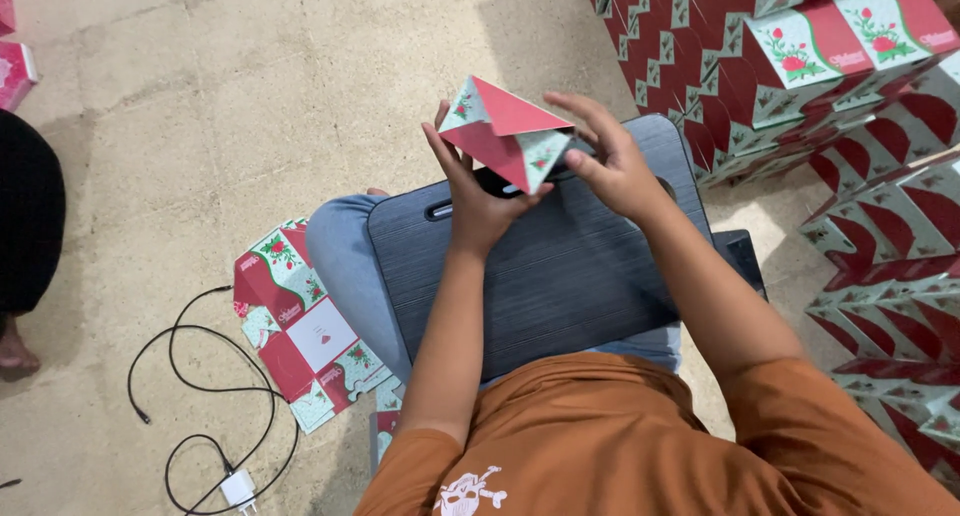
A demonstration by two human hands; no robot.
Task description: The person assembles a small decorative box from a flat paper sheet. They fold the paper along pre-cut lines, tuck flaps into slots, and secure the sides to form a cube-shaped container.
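Red-and-white carton [505, 131] pinched by left hand [478, 198] and right hand [610, 166] above lap board [560, 276]'s far edge; creases best pressed squarely.

glossy printed card box [505, 133], matt ridged grey lap board [540, 276], rough floor [200, 96]

A half-folded red-and-green floral carton [505, 131] is held tilted above a dark lap board.

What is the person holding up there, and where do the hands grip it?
A partly folded red and green cardboard box. The left hand grips its lower left side from beneath; the right hand grips its right corner.
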